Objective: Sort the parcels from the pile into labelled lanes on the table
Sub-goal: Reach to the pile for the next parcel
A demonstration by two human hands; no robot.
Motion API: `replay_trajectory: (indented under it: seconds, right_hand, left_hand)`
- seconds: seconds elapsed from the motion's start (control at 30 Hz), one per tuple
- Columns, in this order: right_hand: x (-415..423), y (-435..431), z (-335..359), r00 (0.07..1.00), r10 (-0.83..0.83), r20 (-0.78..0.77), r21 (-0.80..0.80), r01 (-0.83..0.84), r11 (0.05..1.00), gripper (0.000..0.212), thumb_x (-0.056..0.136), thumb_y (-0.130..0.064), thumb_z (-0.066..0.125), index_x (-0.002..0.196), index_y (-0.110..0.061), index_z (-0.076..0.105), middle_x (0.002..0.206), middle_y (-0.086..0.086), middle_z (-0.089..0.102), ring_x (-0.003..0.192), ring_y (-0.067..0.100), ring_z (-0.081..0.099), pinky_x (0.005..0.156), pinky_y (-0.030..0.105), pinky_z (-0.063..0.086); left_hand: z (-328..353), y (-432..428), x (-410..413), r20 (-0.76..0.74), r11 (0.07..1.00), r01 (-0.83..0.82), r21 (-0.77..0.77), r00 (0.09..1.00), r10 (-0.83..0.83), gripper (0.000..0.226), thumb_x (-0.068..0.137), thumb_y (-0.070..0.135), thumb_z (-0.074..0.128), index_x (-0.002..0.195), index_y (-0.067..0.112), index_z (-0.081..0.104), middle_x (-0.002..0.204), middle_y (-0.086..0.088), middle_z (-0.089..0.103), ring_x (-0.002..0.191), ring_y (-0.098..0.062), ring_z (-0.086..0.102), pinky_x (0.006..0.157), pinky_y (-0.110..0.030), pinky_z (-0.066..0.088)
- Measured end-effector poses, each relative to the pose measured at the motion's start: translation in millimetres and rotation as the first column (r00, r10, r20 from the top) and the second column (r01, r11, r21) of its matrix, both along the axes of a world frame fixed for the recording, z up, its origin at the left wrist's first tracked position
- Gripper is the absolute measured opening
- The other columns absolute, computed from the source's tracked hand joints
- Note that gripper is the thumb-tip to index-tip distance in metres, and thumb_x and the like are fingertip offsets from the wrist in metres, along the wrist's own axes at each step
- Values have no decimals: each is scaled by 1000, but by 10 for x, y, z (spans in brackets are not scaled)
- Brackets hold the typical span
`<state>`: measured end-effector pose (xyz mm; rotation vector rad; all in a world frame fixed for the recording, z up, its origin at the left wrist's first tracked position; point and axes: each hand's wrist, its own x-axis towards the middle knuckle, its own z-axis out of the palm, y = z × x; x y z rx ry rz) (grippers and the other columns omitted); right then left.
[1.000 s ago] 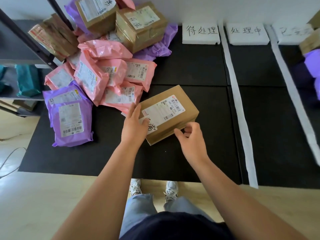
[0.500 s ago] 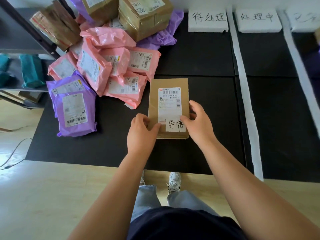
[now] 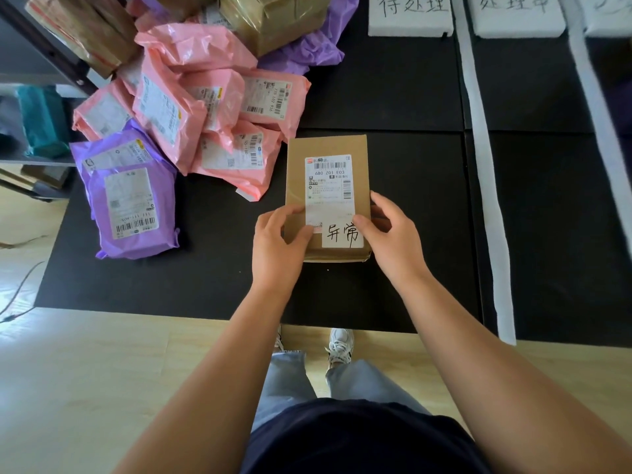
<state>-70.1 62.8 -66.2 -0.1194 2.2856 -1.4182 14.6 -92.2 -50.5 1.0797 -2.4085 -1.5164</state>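
A brown cardboard box (image 3: 325,148) with a white shipping label and a handwritten sticker stands lengthwise in front of me on the black table (image 3: 393,97). My left hand (image 3: 278,248) grips its near left corner, thumb on top. My right hand (image 3: 393,241) grips its near right side, thumb on the label. The pile (image 3: 191,107) of pink and purple mailer bags and taped boxes lies at the left. White lane signs (image 3: 410,15) (image 3: 516,15) with handwritten characters stand at the far edge.
White tape strips (image 3: 485,186) (image 3: 602,107) divide the table into lanes. A dark metal shelf (image 3: 37,63) with packages stands at the left. A purple mailer (image 3: 130,196) lies nearest the table's left edge. Wooden floor and my shoes show below the table's near edge.
The box was turned from slanted to lengthwise, label facing me. Both hands shifted to grip its near end. In the last half second the box and hands barely moved.
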Motion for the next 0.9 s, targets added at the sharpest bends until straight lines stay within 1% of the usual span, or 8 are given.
replay_trajectory:
  seconds: [0.13,0.27,0.4,0.5,0.6,0.7,0.8,0.9]
  right_hand:
    - [-6,22,-4,1000,-2,28,-33,3,999,55,96,-34,64,147,-31,45,131,-13,62,114,2,61,92,27,55]
    - [5,22,-5,998,-12,57,-46,15,999,56,96,-35,63,148,-32,43,129,-14,60,107,-2,60,83,19,53]
    - [0,-4,-3,996,-48,76,-43,51,998,64,94,-35,66,151,-30,37,134,-11,55,100,-4,58,81,19,53]
    - [-11,-11,-2,991,-70,117,-41,75,996,69,93,-37,67,152,-29,32,141,-6,51,98,0,58,76,17,49]
    - [-11,6,-9,983,-50,178,-45,59,997,68,93,-40,66,152,-27,33,141,-5,53,103,3,58,80,18,49]
    - [-2,14,-14,952,-61,299,-85,90,992,68,92,-43,66,151,-23,36,132,-5,61,98,0,60,76,17,48]
    - [0,16,-22,937,-56,345,-87,92,992,63,93,-45,64,147,-22,43,122,-7,67,103,4,62,81,20,49]
    - [-17,13,5,935,-49,352,-71,79,994,55,94,-44,63,143,-24,48,113,-11,68,98,3,62,78,20,49]
  left_hand:
    - [3,-13,-13,14,1000,6,19,1000,-6,32,93,25,67,120,39,57,129,11,45,113,-3,45,75,-8,39]
    - [1,-15,-21,3,999,-19,48,1000,19,36,92,23,68,124,36,57,130,9,47,115,-6,48,79,-10,42]
    - [5,-28,-40,-8,988,-87,131,996,89,60,89,21,72,139,39,45,127,8,53,114,-8,54,88,-27,54]
    - [28,-38,-55,14,964,-145,224,989,145,78,87,20,74,151,34,32,122,14,57,112,-7,56,90,-28,52]
    - [25,-51,-57,58,945,-165,281,986,155,72,88,21,74,150,27,37,125,13,58,113,-8,57,94,-29,52]
    - [8,-59,-26,70,935,-149,320,989,134,61,88,23,73,144,29,47,118,15,64,110,-7,62,98,-33,52]
    - [28,-70,0,77,941,-116,317,992,97,63,90,27,71,146,28,44,118,17,62,108,-4,61,96,-28,51]
    - [64,-69,3,83,944,-105,312,993,83,62,91,28,70,147,28,44,119,16,62,103,-1,61,91,-26,52]
